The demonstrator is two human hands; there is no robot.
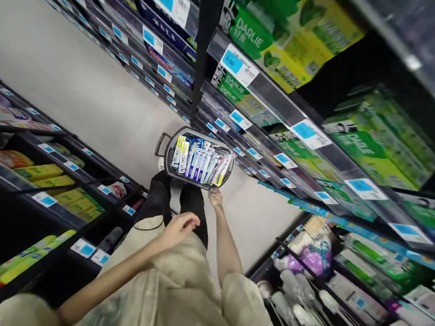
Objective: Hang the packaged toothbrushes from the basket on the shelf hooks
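I look down an aisle at a grey wire basket (pixel 169 166) standing on the pale floor in front of my black-trousered legs. It holds several blue and white toothbrush and toothpaste packs (pixel 198 162). My right hand (pixel 216 199) reaches down to the basket's near rim, and its fingers look curled on the rim. My left hand (pixel 181 227) hangs over my beige top, fingers loosely apart and holding nothing.
Shelves close in on both sides. Green Darlie toothpaste boxes (pixel 257 35) and blue price tags (pixel 237 66) fill the right racks, with brushes (pixel 302 311) lower down. Yellow and green packs (pixel 42 173) sit on the left shelves. A strip of bare floor (pixel 72 82) runs ahead.
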